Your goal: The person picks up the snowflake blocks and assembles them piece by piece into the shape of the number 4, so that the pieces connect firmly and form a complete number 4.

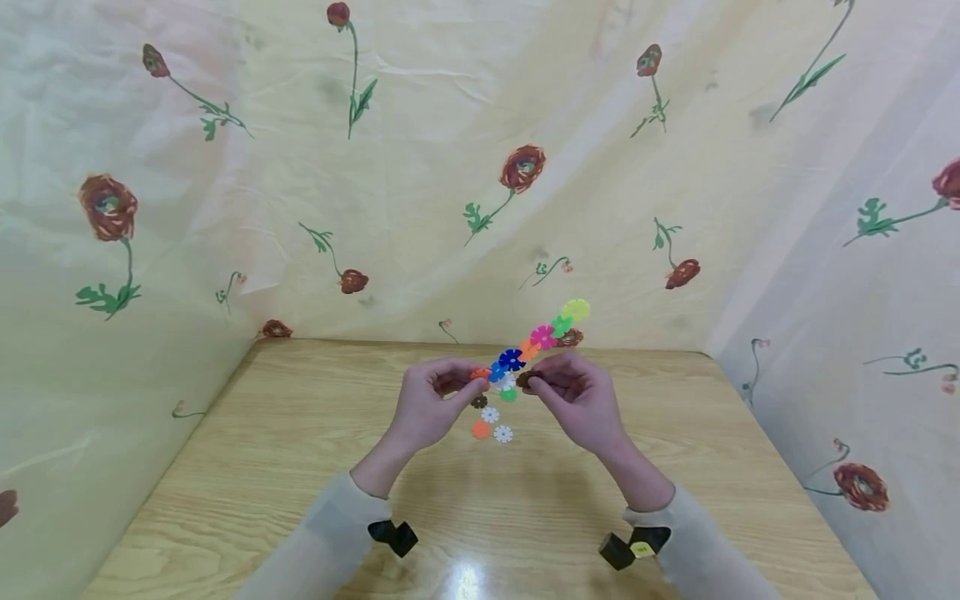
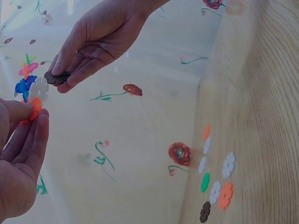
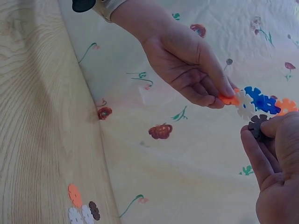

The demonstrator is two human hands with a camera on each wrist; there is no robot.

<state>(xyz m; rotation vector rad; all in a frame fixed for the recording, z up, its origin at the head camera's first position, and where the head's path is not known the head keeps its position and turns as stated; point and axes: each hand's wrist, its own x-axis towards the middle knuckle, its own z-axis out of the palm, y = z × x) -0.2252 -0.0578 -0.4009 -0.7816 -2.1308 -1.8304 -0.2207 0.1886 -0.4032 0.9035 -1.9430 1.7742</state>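
My left hand pinches an orange notched plastic disc between thumb and fingers. That disc is at the near end of a chain of interlocking flower-shaped discs, raised above the table. Blue, orange, pink and green pieces follow along it up to a yellow disc. A white disc stands out beside the orange one. Between thumb and fingertips, my right hand grips a loose dark brown disc, its edge close to the white disc.
Several loose discs lie on the wooden table beneath the hands, among them an orange disc, a white disc and a brown disc. Flower-printed cloth hangs around the back and sides.
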